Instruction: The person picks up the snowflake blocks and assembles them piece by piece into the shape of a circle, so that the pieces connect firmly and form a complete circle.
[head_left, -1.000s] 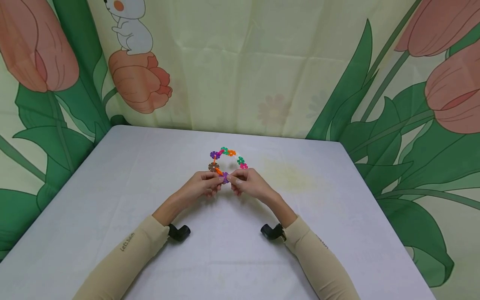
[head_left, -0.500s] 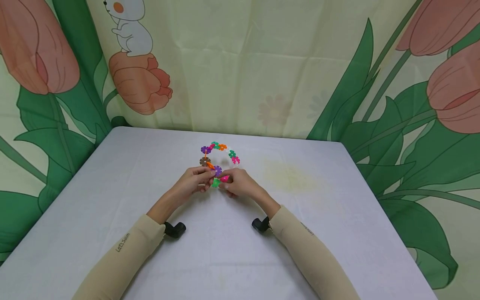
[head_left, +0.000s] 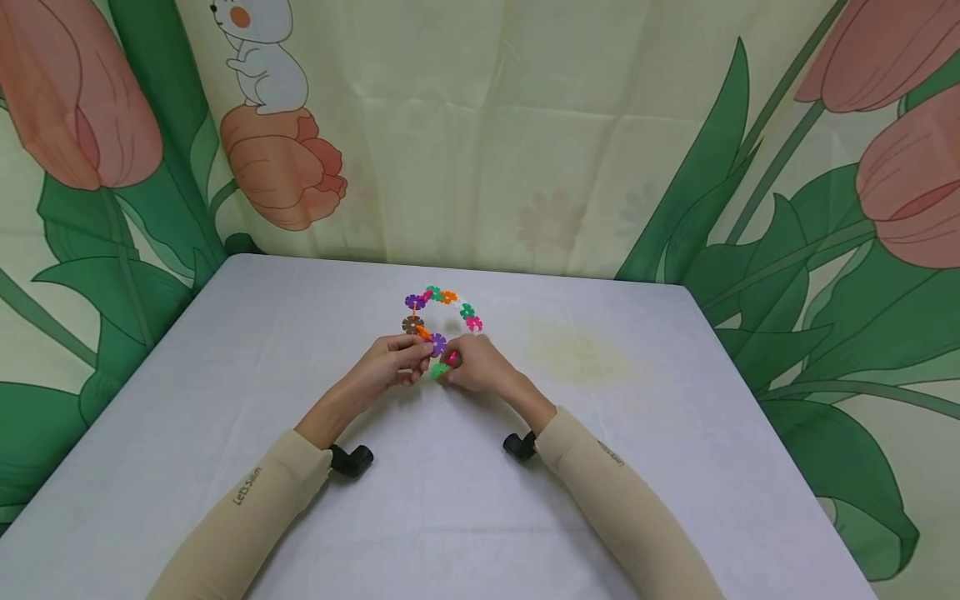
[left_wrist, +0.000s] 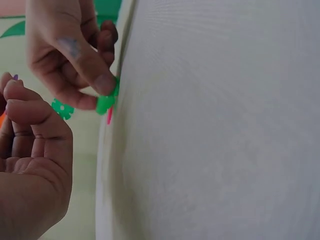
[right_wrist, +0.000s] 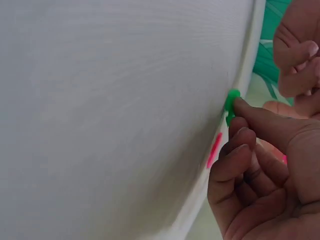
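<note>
A ring-shaped chain of colourful snowflake discs hangs between the two hands above the table, its far side in purple [head_left: 415, 302], orange [head_left: 448, 297], green and pink discs. My left hand [head_left: 386, 362] pinches a purple disc [head_left: 439, 343] at the near side, beside a brown disc [head_left: 412, 324] and an orange one. Just right of it, my right hand [head_left: 483, 367] pinches a bright green disc [head_left: 438, 371] between thumb and finger, seen edge-on in the right wrist view. A pink disc [head_left: 453, 358] shows by its fingers. The right hand hides part of the chain's right side.
A white cloth covers the table [head_left: 450, 500], with a faint yellowish stain [head_left: 577, 350] right of the hands. Behind the table hangs a curtain [head_left: 480, 150] printed with tulips and a white animal. A black wrist camera [head_left: 352, 461] sits at each cuff.
Both hands shift left with the chain. The right hand comes off the purple disc and drops lower, and the green and pink discs come into sight below it.
</note>
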